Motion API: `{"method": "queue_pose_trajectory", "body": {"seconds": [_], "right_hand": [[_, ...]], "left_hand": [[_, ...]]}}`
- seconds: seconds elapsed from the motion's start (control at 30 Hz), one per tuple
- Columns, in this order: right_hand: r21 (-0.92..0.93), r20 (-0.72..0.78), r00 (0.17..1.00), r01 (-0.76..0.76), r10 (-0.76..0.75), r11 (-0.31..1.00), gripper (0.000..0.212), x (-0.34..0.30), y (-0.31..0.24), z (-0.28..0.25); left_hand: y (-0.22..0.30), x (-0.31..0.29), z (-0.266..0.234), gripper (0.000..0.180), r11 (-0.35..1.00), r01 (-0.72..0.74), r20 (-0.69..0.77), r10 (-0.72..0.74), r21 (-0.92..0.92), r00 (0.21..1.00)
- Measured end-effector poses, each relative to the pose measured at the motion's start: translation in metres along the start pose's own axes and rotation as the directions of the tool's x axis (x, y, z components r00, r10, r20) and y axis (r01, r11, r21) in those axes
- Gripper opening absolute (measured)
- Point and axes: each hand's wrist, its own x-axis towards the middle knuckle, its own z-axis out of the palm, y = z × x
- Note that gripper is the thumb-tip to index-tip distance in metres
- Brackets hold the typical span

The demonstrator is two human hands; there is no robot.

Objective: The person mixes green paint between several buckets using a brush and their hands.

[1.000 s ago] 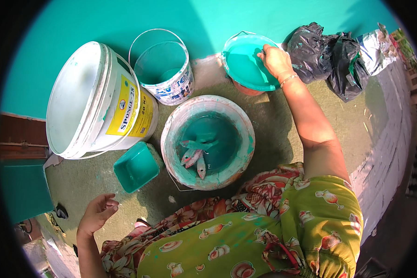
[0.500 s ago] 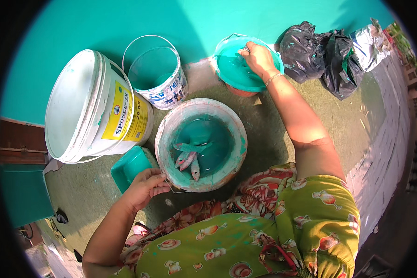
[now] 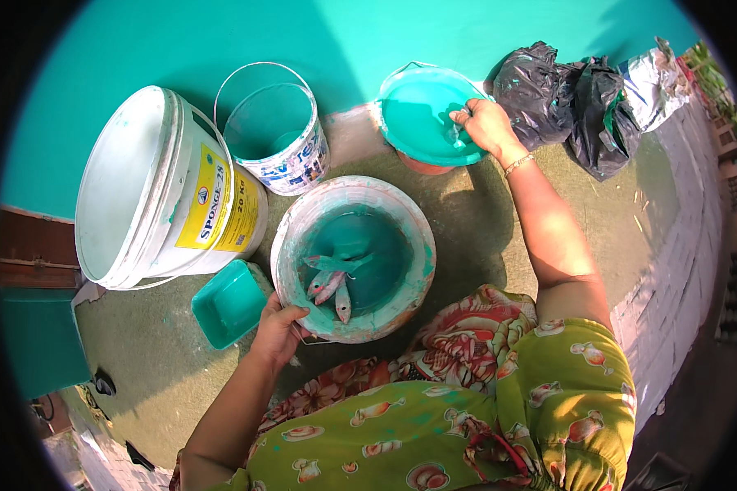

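Note:
A white, paint-stained bucket (image 3: pixel 418 237) stands in front of me with dark green liquid inside. Several slim fish-shaped pieces (image 3: pixel 327 282), pinkish and grey with dark eye-like spots, lie in it. My left hand (image 3: pixel 280 327) grips the near left of this bucket's rim, thumb on top. At the far right, my right hand (image 3: pixel 493 129) is closed over the right edge of a round teal basin (image 3: pixel 405 135). Between its fingertips is a small pale, wet-looking thing (image 3: pixel 457 137), too small to name, held low in the basin.
A big white pail (image 3: pixel 139 188) with a yellow label leans at the left. Beside it are a smaller handled bucket (image 3: pixel 282 168) and a rectangular teal tub (image 3: pixel 229 307). Black plastic bags (image 3: pixel 540 94) sit right of the basin. A teal wall (image 3: pixel 180 49) rises behind.
My right hand has moved right, from the basin's middle to its right side. My left hand has shifted right and up, from beside the bucket onto its rim.

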Motion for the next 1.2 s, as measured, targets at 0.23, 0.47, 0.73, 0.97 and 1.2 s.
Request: {"method": "queue_pose_trajectory", "body": {"seconds": [0.23, 0.47, 0.73, 0.97, 1.2], "right_hand": [[0.108, -0.118, 0.992, 0.047, -0.034, 0.993, 0.035, 0.017, -0.03, 0.012], [-0.169, -0.1, 0.995, -0.038, 0.021, 0.985, 0.032, 0.02, 0.005, -0.003], [0.138, 0.007, 0.999, -0.042, 0.041, 0.99, 0.041, 0.001, 0.015, -0.008], [-0.074, -0.141, 0.99, -0.012, 0.001, 0.997, 0.036, 0.025, 0.008, -0.005], [-0.138, -0.032, 0.999, -0.033, 0.029, 0.99, 0.037, 0.014, 0.01, -0.012]], "left_hand": [[0.012, 0.004, 0.0, 0.052, 0.999, 0.031, 0.081, -0.029, -0.021, 0.996], [0.006, 0.008, -0.014, 0.059, 0.998, 0.05, 0.082, -0.047, -0.028, 0.995], [0.022, 0.001, -0.011, 0.061, 0.986, 0.159, 0.085, -0.155, -0.046, 0.984], [0.022, 0.002, -0.001, 0.055, 0.995, 0.066, 0.016, -0.068, 0.071, 0.998], [0.014, 0.011, -0.014, 0.049, 0.999, 0.038, 0.092, -0.039, 0.02, 0.995]]}}
